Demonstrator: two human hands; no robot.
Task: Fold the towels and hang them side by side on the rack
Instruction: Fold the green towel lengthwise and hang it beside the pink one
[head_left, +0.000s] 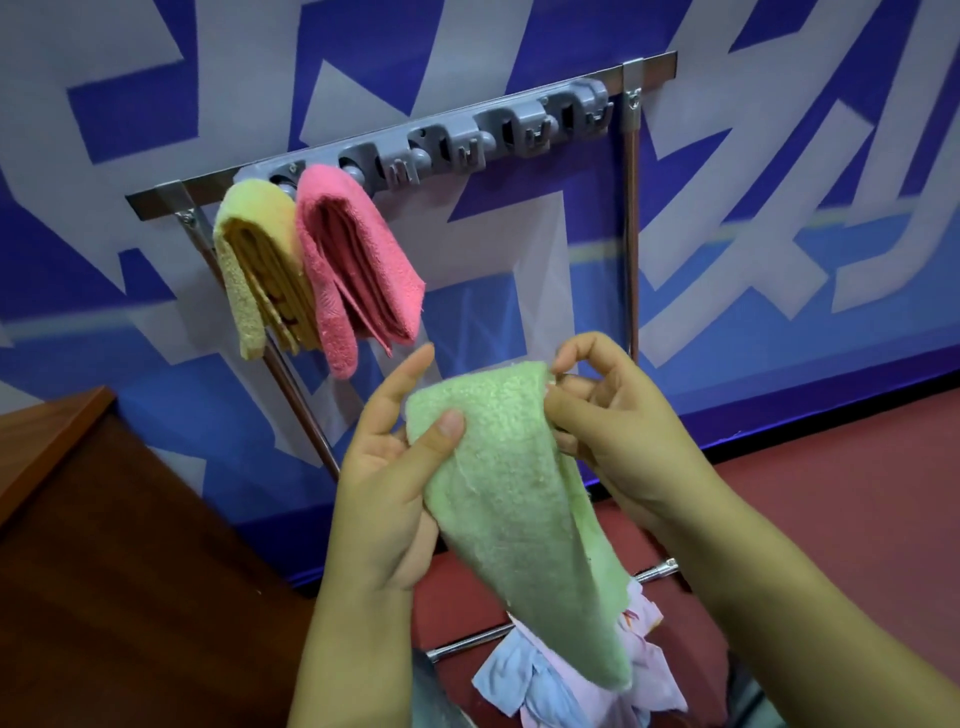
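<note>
Both hands are gripping the green towel (511, 499) at centre: left hand (387, 499) thumb pressing its top corner, right hand (618, 431) pinching the upper edge. At ten o'clock, yellow towel (254, 260) and pink towel (348, 265) are hanging touching on the rack (631, 218).

Three towels are in view: one yellow towel (254, 270) and one pink towel (353, 265) hang on the one rack (631, 208), and one green towel (514, 499) is held by two hands, the left hand (387, 499) and the right hand (618, 431). The grey clip holder (467, 140) carries perhaps five clips. One wooden table (104, 545) stands at left.
</note>
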